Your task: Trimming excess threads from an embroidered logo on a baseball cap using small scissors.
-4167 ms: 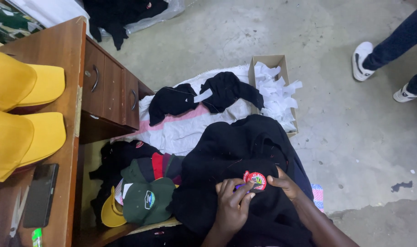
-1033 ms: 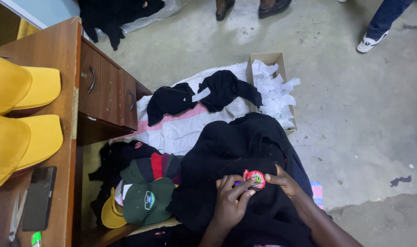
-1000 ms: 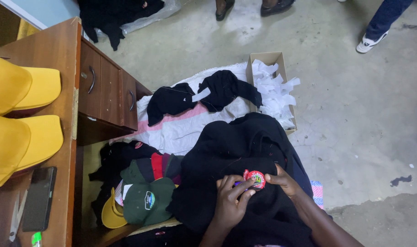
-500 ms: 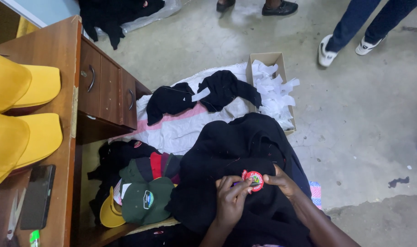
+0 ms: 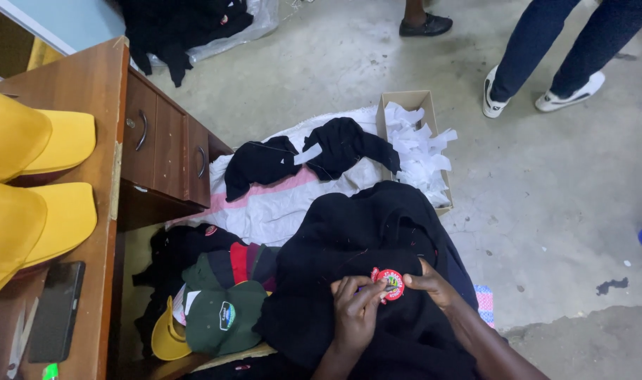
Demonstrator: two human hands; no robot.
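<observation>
A black cap or garment (image 5: 377,239) lies across my lap. On it sits a round red embroidered patch (image 5: 390,283). My left hand (image 5: 354,315) pinches the patch's left edge with its fingertips. My right hand (image 5: 431,283) holds the patch's right edge against the black cloth. Both hands meet at the patch at the lower middle of the view.
A wooden desk (image 5: 103,91) with drawers stands at left, carrying two yellow caps (image 5: 32,176) and a dark phone (image 5: 57,309). Green, red and yellow caps (image 5: 219,309) pile beside my lap. Black caps (image 5: 314,151) lie on white cloth by a cardboard box of white strips (image 5: 416,141). People's legs (image 5: 546,63) stand top right.
My hands stay on the patch, barely shifting. The people at the top have walked: the legs in dark trousers have moved left and further into view.
</observation>
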